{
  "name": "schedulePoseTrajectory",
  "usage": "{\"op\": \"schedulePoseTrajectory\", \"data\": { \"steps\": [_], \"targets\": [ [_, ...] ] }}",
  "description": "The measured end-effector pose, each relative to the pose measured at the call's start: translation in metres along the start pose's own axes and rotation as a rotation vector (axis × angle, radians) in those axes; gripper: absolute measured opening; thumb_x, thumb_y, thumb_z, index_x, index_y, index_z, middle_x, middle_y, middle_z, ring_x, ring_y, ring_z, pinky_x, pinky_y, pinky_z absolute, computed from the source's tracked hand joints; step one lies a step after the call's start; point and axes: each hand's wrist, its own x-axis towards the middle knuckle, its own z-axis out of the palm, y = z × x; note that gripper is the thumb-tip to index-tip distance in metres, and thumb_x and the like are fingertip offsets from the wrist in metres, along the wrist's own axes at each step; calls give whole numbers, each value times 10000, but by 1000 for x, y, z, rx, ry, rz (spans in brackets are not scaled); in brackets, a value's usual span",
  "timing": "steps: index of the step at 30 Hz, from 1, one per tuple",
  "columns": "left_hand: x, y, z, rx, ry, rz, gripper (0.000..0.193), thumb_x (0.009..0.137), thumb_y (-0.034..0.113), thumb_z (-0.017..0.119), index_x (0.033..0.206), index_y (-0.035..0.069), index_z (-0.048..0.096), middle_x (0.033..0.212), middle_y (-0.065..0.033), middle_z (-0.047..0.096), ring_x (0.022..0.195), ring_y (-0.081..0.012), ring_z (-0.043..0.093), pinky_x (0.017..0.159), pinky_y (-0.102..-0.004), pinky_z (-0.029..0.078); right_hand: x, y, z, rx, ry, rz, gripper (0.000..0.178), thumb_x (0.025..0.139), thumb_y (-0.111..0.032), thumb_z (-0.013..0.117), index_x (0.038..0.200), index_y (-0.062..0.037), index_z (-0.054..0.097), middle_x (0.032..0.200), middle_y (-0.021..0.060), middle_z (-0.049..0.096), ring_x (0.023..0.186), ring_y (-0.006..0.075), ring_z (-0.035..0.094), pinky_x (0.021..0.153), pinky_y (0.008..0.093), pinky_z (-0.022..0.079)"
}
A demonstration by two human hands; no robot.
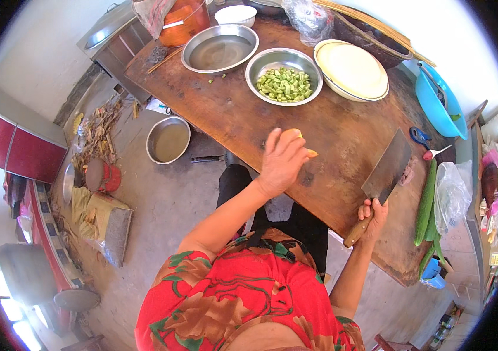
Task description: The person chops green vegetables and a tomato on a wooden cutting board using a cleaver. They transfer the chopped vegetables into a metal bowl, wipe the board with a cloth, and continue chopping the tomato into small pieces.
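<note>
My left hand (281, 162) is over the wooden table, its fingers closed round a yellow-orange piece (311, 153). Most of that piece is hidden by the fingers, so its kind does not show. In my right hand (373, 215) is the wooden handle of a cleaver (389, 167), its broad dark blade pointing away from me above the table's right part. Beyond my left hand stands a steel bowl (253, 70) of diced green vegetable (284, 85). Long green cucumbers (426, 202) lie right of the cleaver.
A steel basin of water (220, 52) and a pale round-topped bowl (352, 70) stand along the table's (214, 108) far side. Right of them are a blue basin (441, 98), blue-handled scissors (419, 136) and a clear plastic bag (452, 193). Another basin (168, 140) sits on the floor at left.
</note>
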Motion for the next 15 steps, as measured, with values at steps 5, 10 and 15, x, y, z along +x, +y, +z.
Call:
{"op": "schedulePoseTrajectory", "data": {
  "steps": [5, 10, 15],
  "targets": [
    [1, -67, -29, 241, 135, -91, 193, 771, 159, 723, 941, 101, 651, 1107, -58, 610, 1199, -285, 515, 1094, -531, 293, -2, -2, 5, 7, 1, 8, 211, 926, -70, 588, 1114, -47, 497, 810, 107, 618, 529, 97, 510, 447, 245, 463],
    [15, -173, -35, 473, 152, -34, 152, 798, 154, 693, 930, 89, 657, 1108, -71, 599, 1188, -292, 510, 1045, -549, 338, -4, -5, 15, 13, 14, 18, 220, 923, -65, 590, 1120, -43, 493, 812, 110, 619, 540, 100, 519, 457, 246, 468],
    [33, -175, -35, 367, 85, -179, 310, 744, 177, 754, 1012, 97, 621, 1059, -93, 592, 1104, -309, 532, 965, -502, 375, -3, -3, 11, 19, 26, 4, 221, 923, -66, 590, 1121, -55, 492, 816, 108, 613, 544, 100, 507, 461, 246, 462]
  ]
}}
